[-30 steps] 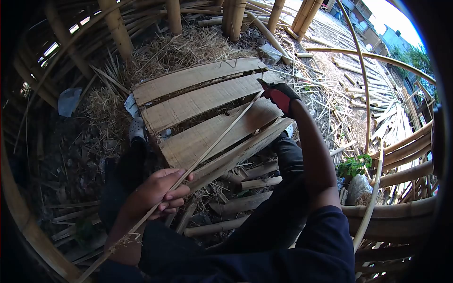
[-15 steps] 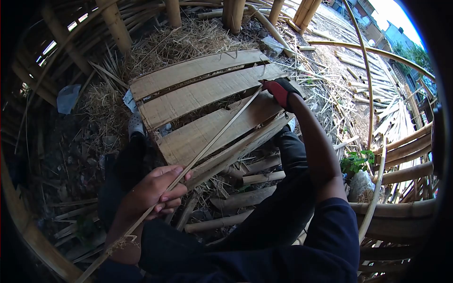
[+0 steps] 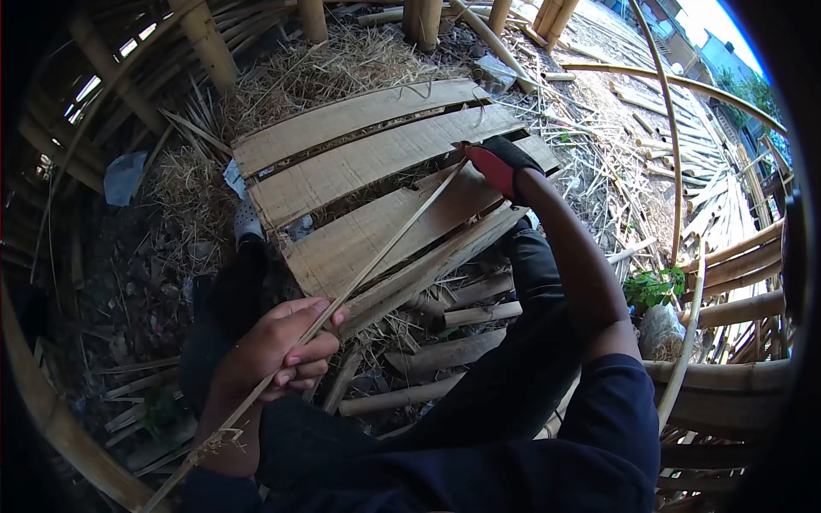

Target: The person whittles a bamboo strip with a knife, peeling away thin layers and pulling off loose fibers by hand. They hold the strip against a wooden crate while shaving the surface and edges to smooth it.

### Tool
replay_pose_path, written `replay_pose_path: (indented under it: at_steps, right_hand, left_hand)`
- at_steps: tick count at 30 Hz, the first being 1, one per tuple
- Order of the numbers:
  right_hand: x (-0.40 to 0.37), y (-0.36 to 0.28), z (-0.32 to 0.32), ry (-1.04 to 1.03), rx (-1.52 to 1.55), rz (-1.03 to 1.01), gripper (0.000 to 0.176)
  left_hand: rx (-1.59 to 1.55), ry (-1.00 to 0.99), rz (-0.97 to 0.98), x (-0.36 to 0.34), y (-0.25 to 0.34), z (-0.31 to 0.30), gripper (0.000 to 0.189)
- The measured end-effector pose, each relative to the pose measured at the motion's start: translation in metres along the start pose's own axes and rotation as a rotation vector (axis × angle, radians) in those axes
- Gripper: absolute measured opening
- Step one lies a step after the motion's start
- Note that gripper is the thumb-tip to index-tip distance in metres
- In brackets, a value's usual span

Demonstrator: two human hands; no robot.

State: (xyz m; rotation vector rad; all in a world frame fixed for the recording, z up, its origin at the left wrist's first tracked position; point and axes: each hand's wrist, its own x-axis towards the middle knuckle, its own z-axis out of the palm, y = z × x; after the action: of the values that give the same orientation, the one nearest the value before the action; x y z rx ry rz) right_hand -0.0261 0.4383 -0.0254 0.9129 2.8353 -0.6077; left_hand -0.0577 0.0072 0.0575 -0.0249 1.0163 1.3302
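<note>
A long, thin bamboo strip (image 3: pixel 398 234) runs slantwise from the lower left up to the slatted wooden bench (image 3: pixel 342 147). Bare fingers of my left hand (image 3: pixel 289 346) wrap round its middle part, close to my lap. My right hand (image 3: pixel 500 167), in a red and black glove, is closed at the strip's far end, over the bench's right side. The glove hides most of its fingertips. Loose fibres (image 3: pixel 221 441) cling to the strip below my left hand. The bench stands low between my feet, with gaps between its boards.
Dry shavings (image 3: pixel 325 64) are heaped behind the bench. Bamboo posts (image 3: pixel 203 43) rise at the back. Bamboo poles (image 3: pixel 400 396) lie below the bench, and more split bamboo (image 3: pixel 676 162) is strewn over the sunlit ground at right. A curved bamboo piece (image 3: pixel 691 342) stands out at right.
My right hand has shifted slightly left along with the strip's far end. My left hand stays nearly in place, still wrapped round the strip.
</note>
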Motion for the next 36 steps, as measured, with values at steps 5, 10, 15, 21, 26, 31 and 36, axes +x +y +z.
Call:
replay_pose_path:
  at_steps: [5,10,15,21,26,31,36]
  right_hand:
    - [0.001,-0.001,-0.004,0.019,-0.014,0.016,0.061]
    - [-0.003,0.007,0.002,-0.006,0.092,0.013,0.063]
    - [-0.018,-0.018,0.001,-0.084,0.145,-0.067,0.06]
    - [-0.036,-0.041,0.0,0.026,0.034,-0.056,0.056]
    - [-0.035,-0.04,-0.004,-0.047,0.033,-0.044,0.061]
    - [-0.023,-0.012,-0.001,-0.04,0.476,-0.016,0.048]
    - [-0.016,0.007,-0.002,-0.096,0.458,-0.141,0.042]
  left_hand:
    - [-0.044,-0.017,-0.002,-0.001,-0.001,-0.002,0.025]
    - [-0.059,-0.07,0.001,-0.013,0.005,-0.011,0.023]
    - [-0.285,-0.151,-0.037,-0.008,0.001,-0.012,0.019]
    - [-0.565,-0.294,-0.093,-0.002,-0.002,-0.019,0.015]
    - [-0.673,-0.384,-0.058,0.002,-0.01,-0.023,0.018]
    - [-0.67,-0.405,-0.074,0.003,-0.009,-0.025,0.017]
    - [-0.535,-0.296,-0.081,0.004,-0.008,-0.017,0.014]
